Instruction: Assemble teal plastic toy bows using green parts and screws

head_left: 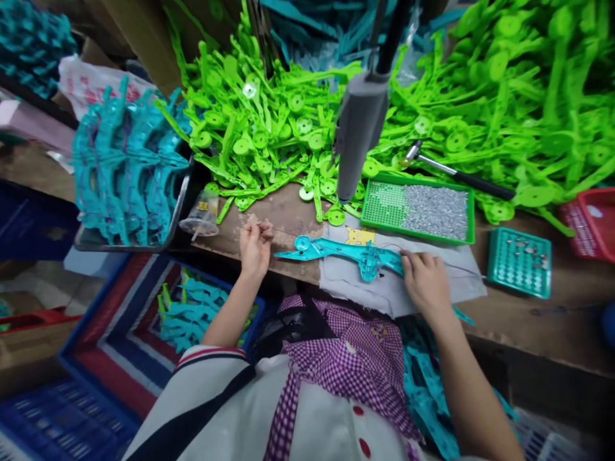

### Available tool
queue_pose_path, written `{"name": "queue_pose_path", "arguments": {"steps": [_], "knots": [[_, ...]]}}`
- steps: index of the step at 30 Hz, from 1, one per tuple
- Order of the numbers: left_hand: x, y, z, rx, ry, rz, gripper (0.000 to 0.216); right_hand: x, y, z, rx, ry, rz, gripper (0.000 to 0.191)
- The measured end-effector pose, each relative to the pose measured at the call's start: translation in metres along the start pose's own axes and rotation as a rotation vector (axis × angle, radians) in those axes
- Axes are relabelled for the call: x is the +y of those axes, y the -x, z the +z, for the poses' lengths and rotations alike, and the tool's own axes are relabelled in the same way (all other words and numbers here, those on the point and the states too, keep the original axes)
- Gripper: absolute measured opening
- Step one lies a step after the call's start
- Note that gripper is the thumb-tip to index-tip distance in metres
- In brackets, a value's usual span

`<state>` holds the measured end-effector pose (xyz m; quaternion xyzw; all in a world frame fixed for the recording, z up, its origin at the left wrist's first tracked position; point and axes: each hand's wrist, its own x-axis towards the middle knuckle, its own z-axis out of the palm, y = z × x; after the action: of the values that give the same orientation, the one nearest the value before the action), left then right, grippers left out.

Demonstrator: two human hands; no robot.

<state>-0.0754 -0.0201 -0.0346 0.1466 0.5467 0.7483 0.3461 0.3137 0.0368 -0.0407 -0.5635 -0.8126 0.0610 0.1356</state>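
A long teal plastic part (343, 251) lies across a white cloth (432, 285) on the worn wooden bench. My right hand (425, 278) rests on its right end and holds it down against the cloth. My left hand (255, 244) hovers just left of the part's round tip, fingers curled and pinched together around something tiny that I cannot make out. A grey cylindrical tool (358, 137) hangs upright above the bench, just behind the part.
A large heap of green plastic parts (298, 121) fills the back of the bench. A green tray (462, 238) of small silver pieces, a teal tray (519, 262), a hammer (456, 171) and a red basket (593, 221) sit to the right. A tray of teal parts (127, 169) stands left, and a blue crate (120, 320) below.
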Motion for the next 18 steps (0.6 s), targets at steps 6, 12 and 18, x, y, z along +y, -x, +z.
{"name": "queue_pose_path", "arguments": {"steps": [6, 12, 18], "knots": [[0.011, -0.011, -0.001, 0.076, -0.026, 0.056, 0.03, 0.011, 0.012, -0.006, -0.009, -0.121, 0.006, 0.055], [0.003, -0.026, 0.031, 0.039, 0.117, -0.044, 0.021, 0.044, 0.007, -0.055, -0.088, -0.146, 0.286, 0.057], [-0.003, -0.03, 0.025, 0.013, -0.454, 0.369, 0.014, 0.062, 0.021, -0.052, -0.038, 0.098, 0.024, 0.067]]}}
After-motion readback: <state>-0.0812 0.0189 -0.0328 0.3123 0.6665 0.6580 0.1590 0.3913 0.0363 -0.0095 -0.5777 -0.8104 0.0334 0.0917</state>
